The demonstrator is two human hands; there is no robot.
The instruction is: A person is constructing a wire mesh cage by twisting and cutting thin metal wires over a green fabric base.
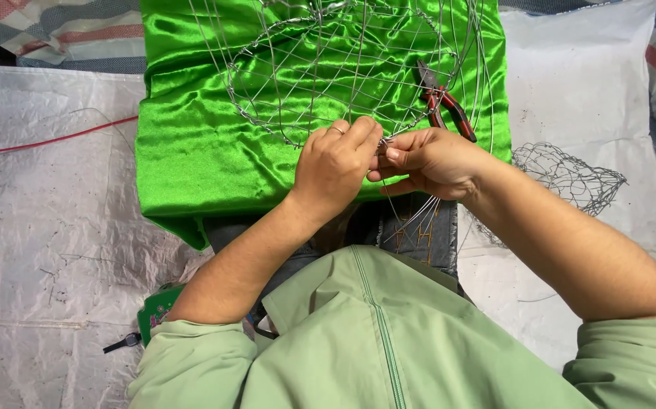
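Person seated on the floor, seen from above, pale green jacket sleeves pushed up. One round wire frame (343, 68) lies across a sheet of bright green satin fabric (191, 136) draped over the lap; it is an open mesh of thin silver wire, domed like a basket, and nothing sits inside it. Left hand (335, 167) is closed, fingers curled together and pinched on the near rim of the wire frame, a ring on one finger. Right hand (426, 160) meets it fingertip to fingertip, thumb and forefinger pressed together on the same spot of wire at the rim; both hands are touching. One pair of red-handled pliers (443, 100) rests on the satin just beyond the right hand, partly under the wire mesh, not held. A second, smaller wire mesh piece (566, 176) lies on the white woven sheeting (40, 227) to the right, well apart from the hands, also empty. Loose wire ends trail down from the frame over dark denim between the forearms. A thin red cord (47, 138) runs across the sheeting at left. A small green patterned object shows near the left elbow, kind unclear.
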